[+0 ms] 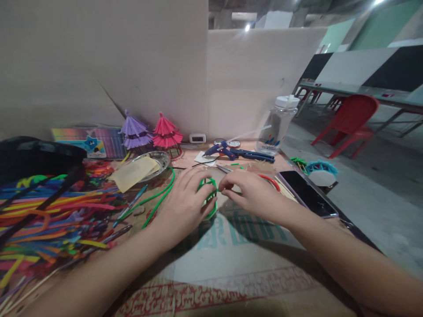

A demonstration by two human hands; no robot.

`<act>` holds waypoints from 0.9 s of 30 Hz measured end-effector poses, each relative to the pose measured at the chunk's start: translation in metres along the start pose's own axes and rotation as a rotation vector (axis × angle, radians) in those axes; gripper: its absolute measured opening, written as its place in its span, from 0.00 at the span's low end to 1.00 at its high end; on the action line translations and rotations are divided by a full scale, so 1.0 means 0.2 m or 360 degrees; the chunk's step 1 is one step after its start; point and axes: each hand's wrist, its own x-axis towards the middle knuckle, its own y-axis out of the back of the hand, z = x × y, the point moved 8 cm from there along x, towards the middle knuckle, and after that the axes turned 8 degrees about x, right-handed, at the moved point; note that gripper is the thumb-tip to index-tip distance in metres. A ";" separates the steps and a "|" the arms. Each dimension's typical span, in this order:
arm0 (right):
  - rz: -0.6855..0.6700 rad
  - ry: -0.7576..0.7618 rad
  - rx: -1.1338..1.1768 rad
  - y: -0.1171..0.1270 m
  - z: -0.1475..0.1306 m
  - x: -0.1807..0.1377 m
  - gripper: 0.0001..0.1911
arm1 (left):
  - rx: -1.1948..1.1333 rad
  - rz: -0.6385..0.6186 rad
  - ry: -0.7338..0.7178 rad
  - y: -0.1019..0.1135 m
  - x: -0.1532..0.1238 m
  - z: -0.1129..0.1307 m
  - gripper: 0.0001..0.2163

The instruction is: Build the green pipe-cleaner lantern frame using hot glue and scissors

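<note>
My left hand (pixel 185 202) is curled around a small green pipe-cleaner frame (pixel 210 197) that rests on the cardboard sheet (pixel 231 259). My right hand (pixel 251 191) meets it from the right, fingertips pinched on the frame's upper edge. Long green pipe cleaners (pixel 158 196) trail away from the left hand toward the metal dish. A red ring of pipe cleaner (pixel 272 180) lies just behind my right hand.
A heap of coloured pipe cleaners (pixel 49 211) fills the left. Behind stand a purple paper pagoda (pixel 135 132), a pink one (pixel 166 132), a metal dish (pixel 158 160), a blue glue gun (pixel 238 153) and a bottle (pixel 279 125). A phone (pixel 307 193) lies right; red chair (pixel 353 123) beyond.
</note>
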 end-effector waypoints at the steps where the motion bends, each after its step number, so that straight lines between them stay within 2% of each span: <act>1: -0.0003 -0.0005 -0.0001 0.00 0.00 0.00 0.05 | 0.0001 0.0008 -0.0005 0.00 0.00 0.00 0.06; 17: -0.0009 -0.0042 0.0011 0.00 -0.01 -0.01 0.07 | -0.0047 0.0033 0.0009 0.02 0.00 -0.01 0.07; 20: -0.0018 -0.0035 -0.0003 0.01 -0.02 0.00 0.07 | -0.0136 0.0116 0.0004 0.07 0.02 -0.03 0.08; 23: -0.0023 -0.0052 -0.0008 0.02 -0.03 -0.01 0.06 | -0.0218 0.0231 0.0032 0.15 0.03 -0.09 0.04; 27: -0.0044 -0.0086 0.0007 0.01 -0.02 -0.01 0.06 | -0.0204 0.0251 0.0110 0.24 0.05 -0.20 0.07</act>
